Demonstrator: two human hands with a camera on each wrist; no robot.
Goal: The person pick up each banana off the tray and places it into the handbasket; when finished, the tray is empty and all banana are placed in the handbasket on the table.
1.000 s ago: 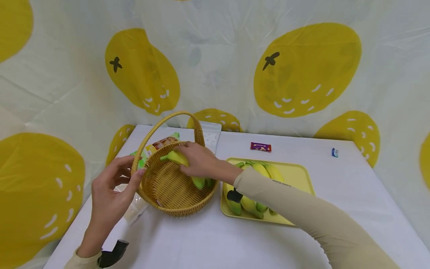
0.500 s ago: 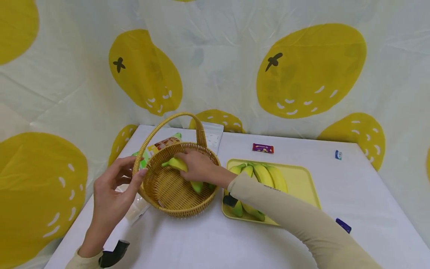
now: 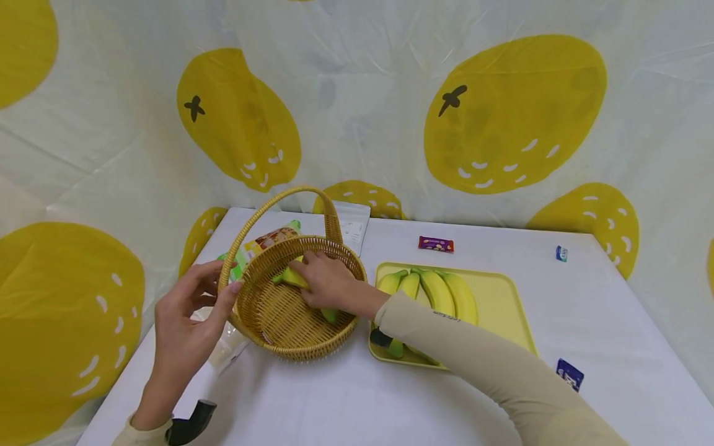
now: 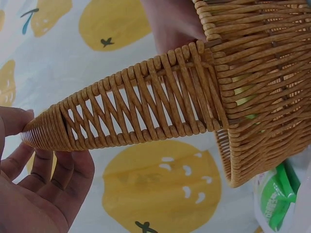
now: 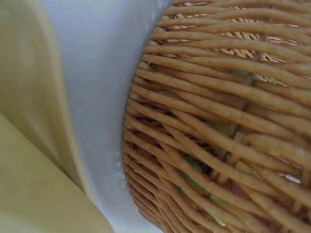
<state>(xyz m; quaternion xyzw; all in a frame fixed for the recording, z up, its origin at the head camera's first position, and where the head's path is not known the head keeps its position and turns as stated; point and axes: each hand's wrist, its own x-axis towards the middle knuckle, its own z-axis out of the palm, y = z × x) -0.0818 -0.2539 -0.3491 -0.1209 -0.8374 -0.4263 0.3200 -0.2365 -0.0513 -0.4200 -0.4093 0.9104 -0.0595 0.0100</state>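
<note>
A round wicker basket (image 3: 301, 354) with a tall arched handle stands on the left of the table. My left hand (image 3: 186, 322) grips that handle low on its left side; in the left wrist view, thumb and fingers close around the handle (image 4: 141, 104). Inside the basket, my right hand (image 3: 330, 280) holds a yellow-green banana (image 3: 290, 278) from above, its two ends showing on either side of the hand. Through the weave in the right wrist view, green patches show behind the basket wall (image 5: 209, 104); the right hand's fingers are hidden there.
Right of the basket, a yellow tray (image 3: 510, 310) bears several bananas (image 3: 437, 291), partly under my right sleeve. A purple snack bar (image 3: 436, 244), a small blue-white packet (image 3: 561, 254) and a dark blue packet (image 3: 569, 375) lie around it. Packaged bags (image 3: 273, 237) sit behind the basket.
My right hand has sunk a little deeper into the basket with the banana. As the right sleeve shifted, the dark blue packet came into view. The left hand stays on the handle.
</note>
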